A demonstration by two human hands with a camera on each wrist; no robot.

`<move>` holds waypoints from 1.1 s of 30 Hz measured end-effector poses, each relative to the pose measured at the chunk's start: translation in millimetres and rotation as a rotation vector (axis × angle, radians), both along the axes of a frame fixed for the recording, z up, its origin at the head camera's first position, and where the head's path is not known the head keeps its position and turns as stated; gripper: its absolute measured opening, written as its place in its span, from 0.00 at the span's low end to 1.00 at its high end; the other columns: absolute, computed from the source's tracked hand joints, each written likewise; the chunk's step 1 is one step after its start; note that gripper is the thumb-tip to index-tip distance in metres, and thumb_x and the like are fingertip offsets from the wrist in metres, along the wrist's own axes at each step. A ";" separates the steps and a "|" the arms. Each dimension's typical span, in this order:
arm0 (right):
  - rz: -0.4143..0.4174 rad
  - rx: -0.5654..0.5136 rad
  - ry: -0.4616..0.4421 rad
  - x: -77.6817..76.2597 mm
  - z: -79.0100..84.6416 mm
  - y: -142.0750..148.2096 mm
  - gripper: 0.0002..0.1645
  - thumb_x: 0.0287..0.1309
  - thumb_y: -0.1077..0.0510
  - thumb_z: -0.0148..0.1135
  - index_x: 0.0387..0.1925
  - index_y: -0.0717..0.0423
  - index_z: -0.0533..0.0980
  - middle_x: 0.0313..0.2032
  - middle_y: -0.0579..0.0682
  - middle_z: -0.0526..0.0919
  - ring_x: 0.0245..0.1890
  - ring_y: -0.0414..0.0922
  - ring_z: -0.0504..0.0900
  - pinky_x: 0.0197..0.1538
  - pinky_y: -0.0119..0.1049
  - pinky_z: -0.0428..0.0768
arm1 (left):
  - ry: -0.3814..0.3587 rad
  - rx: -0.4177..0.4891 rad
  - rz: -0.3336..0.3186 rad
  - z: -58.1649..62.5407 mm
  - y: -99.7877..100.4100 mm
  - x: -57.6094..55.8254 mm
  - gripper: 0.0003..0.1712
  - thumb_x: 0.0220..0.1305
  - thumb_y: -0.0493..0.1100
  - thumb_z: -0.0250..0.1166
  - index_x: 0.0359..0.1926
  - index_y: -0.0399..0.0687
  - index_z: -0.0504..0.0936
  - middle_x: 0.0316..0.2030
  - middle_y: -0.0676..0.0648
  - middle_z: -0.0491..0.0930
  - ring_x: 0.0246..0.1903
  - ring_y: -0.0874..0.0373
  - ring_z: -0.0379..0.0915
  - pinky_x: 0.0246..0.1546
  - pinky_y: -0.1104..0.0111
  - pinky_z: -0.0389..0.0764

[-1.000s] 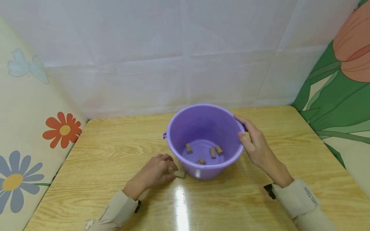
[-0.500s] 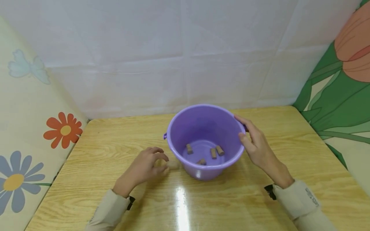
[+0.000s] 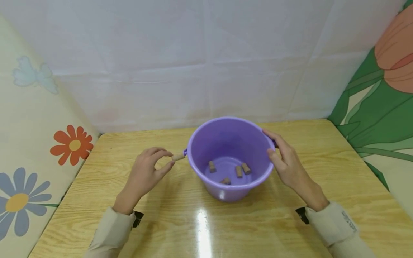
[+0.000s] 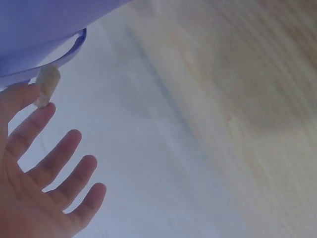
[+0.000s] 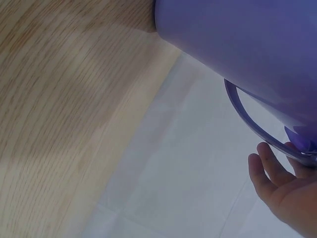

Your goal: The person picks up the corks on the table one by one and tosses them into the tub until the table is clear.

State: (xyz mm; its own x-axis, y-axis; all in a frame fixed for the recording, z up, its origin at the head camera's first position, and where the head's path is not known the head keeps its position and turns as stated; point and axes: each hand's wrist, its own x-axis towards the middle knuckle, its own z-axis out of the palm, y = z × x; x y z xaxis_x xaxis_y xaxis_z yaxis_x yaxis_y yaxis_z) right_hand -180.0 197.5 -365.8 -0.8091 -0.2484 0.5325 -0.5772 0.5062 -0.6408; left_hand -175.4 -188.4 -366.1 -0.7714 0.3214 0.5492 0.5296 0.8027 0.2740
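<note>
My left hand [image 3: 143, 175] pinches a tan cork [image 3: 178, 157] between thumb and index finger, just left of the bucket's rim. In the left wrist view this cork [image 4: 48, 84] shows between the fingertips, near the bucket handle [image 4: 75, 50], while the other fingers spread apart. My right hand [image 3: 288, 168] grips the right rim of the purple bucket [image 3: 232, 139], thumb on the near side. Several brown corks lie on the bucket's floor, among them one cork [image 3: 212, 166] at the left and another [image 3: 238, 171] farther right.
The bucket stands on a wood-grain table [image 3: 155, 233]. A white sheet [image 3: 145, 64] rises behind the table's back edge. Flower-printed panels [image 3: 29, 125] flank it on both sides. The curved handle [image 5: 247, 116] hangs at the bucket's back.
My left hand has picked the cork up from the table beside the bucket's base and raised it leftward and up to rim level. The right hand keeps its hold on the rim.
</note>
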 end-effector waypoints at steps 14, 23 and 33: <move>0.003 0.002 -0.001 0.8 0.3 1.0 0.29 0.62 0.64 0.44 0.66 0.54 0.58 0.52 0.58 0.75 0.47 0.37 0.73 0.48 0.17 0.71 | 0.168 0.135 -0.007 32.9 6.8 -4.1 0.11 0.50 0.43 0.69 0.37 0.45 0.83 0.37 0.45 0.82 0.42 0.47 0.74 0.45 0.53 0.73; 0.010 0.004 0.006 -0.7 0.4 0.1 0.29 0.63 0.64 0.44 0.66 0.54 0.58 0.53 0.58 0.74 0.48 0.37 0.73 0.49 0.17 0.71 | 0.205 0.162 -0.052 44.1 23.8 -1.4 0.11 0.49 0.43 0.69 0.36 0.46 0.84 0.38 0.44 0.82 0.41 0.48 0.75 0.47 0.55 0.71; 0.022 0.007 0.014 -3.4 -0.3 0.9 0.30 0.63 0.64 0.44 0.66 0.53 0.57 0.55 0.58 0.73 0.49 0.36 0.73 0.50 0.18 0.71 | 0.180 0.151 -0.117 49.2 38.6 -2.6 0.14 0.48 0.46 0.70 0.38 0.48 0.84 0.40 0.46 0.81 0.44 0.49 0.74 0.45 0.55 0.72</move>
State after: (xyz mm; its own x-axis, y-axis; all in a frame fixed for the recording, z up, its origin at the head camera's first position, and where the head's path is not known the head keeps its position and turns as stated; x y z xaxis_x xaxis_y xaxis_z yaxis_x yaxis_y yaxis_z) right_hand -183.4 198.3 -366.1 -0.7960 -0.2698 0.5419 -0.5970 0.4981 -0.6289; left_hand -177.9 -149.7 -316.9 -0.6195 0.3064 0.7228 0.6675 0.6902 0.2795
